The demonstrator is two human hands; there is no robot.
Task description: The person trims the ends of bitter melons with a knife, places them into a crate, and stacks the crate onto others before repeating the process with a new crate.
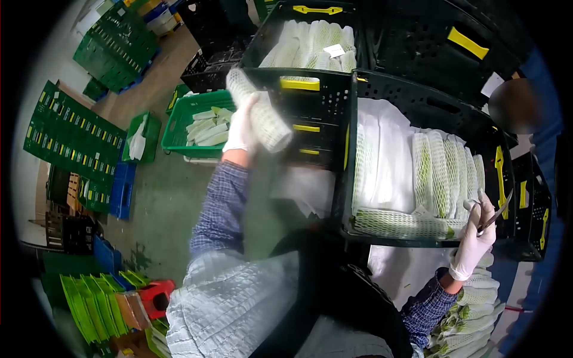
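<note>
My left hand (242, 128), in a white glove, is closed around a long pale vegetable in a white foam net sleeve (271, 128), held tilted in the air left of the crates. My gloved right hand (474, 235) grips a small knife (499, 213) with a metal blade, at the near right corner of a black crate (412, 243). Its fingertips are close to the ends of net-wrapped vegetables (439, 173) standing in a row inside. Another wrapped vegetable (400, 222) lies across the crate's near side. White sheeting (385, 155) covers part of the contents.
A green crate (170, 128) of pale trimmed pieces stands beyond my left arm. Another black crate (256, 51) of wrapped vegetables sits at the back. More wrapped vegetables (471, 316) are piled below my right arm. Green crate stacks (74, 140) line the left.
</note>
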